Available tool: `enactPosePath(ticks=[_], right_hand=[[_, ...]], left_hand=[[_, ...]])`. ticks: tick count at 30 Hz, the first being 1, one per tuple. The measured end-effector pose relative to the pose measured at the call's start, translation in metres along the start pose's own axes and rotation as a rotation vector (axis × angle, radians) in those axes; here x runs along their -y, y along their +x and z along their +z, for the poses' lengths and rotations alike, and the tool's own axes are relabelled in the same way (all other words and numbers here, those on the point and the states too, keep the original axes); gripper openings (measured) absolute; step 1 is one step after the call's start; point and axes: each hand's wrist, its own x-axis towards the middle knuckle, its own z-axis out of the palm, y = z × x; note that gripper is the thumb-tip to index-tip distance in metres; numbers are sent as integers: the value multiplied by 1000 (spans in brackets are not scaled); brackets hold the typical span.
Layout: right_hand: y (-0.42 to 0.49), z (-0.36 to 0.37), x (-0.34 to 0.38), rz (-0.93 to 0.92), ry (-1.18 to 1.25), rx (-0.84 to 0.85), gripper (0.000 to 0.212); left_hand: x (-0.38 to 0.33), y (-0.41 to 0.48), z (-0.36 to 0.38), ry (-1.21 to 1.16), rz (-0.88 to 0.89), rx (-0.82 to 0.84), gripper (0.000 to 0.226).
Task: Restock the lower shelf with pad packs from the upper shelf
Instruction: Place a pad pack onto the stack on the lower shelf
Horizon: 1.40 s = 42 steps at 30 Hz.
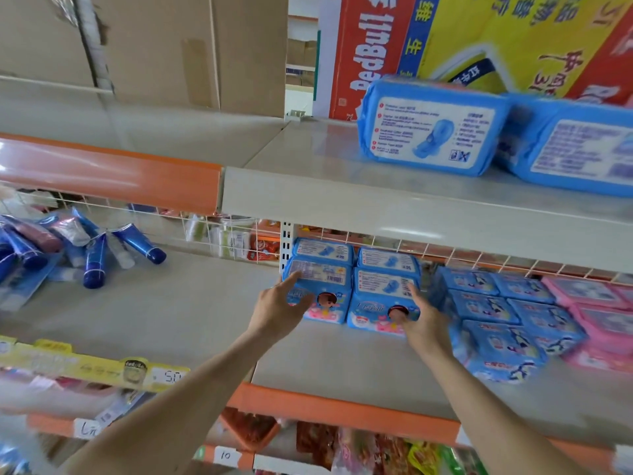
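At the left of the frame, the lower shelf [191, 310] carried a loose heap of blue tubes [92, 248], with bare board between them and the centre. My left hand [281, 310] reached forward at mid-frame. Its fingers lay fairly straight against the left side of the left pad pack [322, 293] and its thumb crossed the front, a wide grip not closed round the pack. The right pad pack [383, 303] stood touching it, with two more behind. My right hand [424, 320] mirrored the left, fingers straight along that pack's right side. Just beside my right wrist lay stacked blue packs [496, 320], then pink packs [599, 310] at the right edge. Open board ran from the packs to the orange shelf lip [342, 404]. At upper right, the upper shelf [342, 193] held two spare pad packs [431, 128] near its front edge.
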Motion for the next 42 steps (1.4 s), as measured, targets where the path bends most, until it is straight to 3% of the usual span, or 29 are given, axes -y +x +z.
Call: enactPosePath(ticks=[4,8,12,15,19,25,31,35,42], right_hand=[[1,-1,-1,17,-29,44,72],[4,-12,-5,-8,-107,170,77],[-2,-22,-7,-129,-244,68,80],[-22,-25,3,-195,-305,17,75],[-46,-28,12,-398,-382,-59,73],[-85,-57,26,-485,-381,-91,74],[-140,-119,41,-621,-299,-71,73],[-176,-168,61,-775,-135,-191,67],[-200,-229,93,-865,-48,-302,56]], left_hand=[[2,-1,-10,60,-5,154,75],[0,-1,-24,179,32,240,72],[-5,-13,-30,445,49,-35,58],[-10,-28,-24,514,206,-183,62],[-22,-53,-10,520,267,-131,71],[-59,-105,-7,534,417,-200,63],[-124,-170,-17,433,505,-308,66],[-170,-205,-28,344,580,-393,62],[-222,-232,-45,293,649,-431,63]])
